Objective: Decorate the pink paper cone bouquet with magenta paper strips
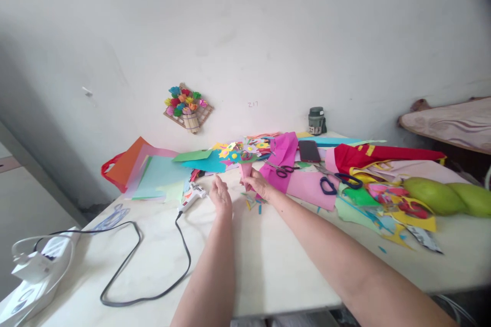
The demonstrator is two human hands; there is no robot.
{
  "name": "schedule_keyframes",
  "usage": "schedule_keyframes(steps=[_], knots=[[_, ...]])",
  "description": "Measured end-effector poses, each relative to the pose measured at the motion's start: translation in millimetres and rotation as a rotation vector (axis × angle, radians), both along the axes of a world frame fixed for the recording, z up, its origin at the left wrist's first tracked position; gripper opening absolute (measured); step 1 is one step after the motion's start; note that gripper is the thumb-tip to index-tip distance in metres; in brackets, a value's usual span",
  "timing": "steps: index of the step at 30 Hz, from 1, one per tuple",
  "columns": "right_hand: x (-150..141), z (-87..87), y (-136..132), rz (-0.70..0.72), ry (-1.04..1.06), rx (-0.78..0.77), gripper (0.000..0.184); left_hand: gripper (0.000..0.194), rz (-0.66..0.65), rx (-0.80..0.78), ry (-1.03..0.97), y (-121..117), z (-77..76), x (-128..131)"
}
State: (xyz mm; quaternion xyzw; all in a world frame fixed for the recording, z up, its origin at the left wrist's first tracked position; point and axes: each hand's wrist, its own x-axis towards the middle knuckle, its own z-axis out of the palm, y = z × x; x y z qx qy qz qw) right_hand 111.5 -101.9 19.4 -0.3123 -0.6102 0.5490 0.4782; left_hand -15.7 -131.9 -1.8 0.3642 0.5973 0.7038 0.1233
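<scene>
My right hand (256,184) grips the pink paper cone (245,169) of a small bouquet, which stands upright over the table. Above the cone spread several paper flowers (235,152) in yellow, white and pink. My left hand (221,195) is just left of the cone, apart from it, with its fingers stretched out and nothing in them. A white glue gun (192,196) lies on the table to the left of that hand. Small coloured paper scraps (253,201) are scattered below the bouquet.
Coloured paper sheets (157,176) lie at the left. Scissors (282,169), more dark-handled scissors (341,182), a phone (309,151) and green fruits (433,195) are at the right. A black cord (140,237) loops near a power strip (42,271). A green flask (316,120) stands by the wall.
</scene>
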Motion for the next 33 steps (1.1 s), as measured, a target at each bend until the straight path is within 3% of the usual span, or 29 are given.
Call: schedule_keyframes(steps=[3, 6, 14, 23, 33], knots=[[2.1, -1.9, 4.4, -0.003, 0.016, -0.003, 0.021, 0.036, 0.159, -0.088, -0.025, 2.0, -0.9, -7.3], [2.3, -5.2, 8.1, 0.012, 0.027, -0.014, 0.021, 0.026, 0.160, -0.046, 0.073, 2.8, -2.2, -8.3], [3.1, -0.3, 1.1, 0.082, -0.001, 0.000, 0.021, 0.037, -0.232, 0.013, 0.225, -3.6, 4.3, 11.0], [4.0, -4.1, 4.9, 0.247, -0.107, 0.054, 0.006, 0.040, -0.616, 0.018, -0.040, -13.5, 13.6, 15.8], [7.3, 4.4, -3.5, 0.239, -0.218, 0.112, 0.007, 0.033, -0.743, 0.067, -0.148, -18.4, 17.9, 12.8]])
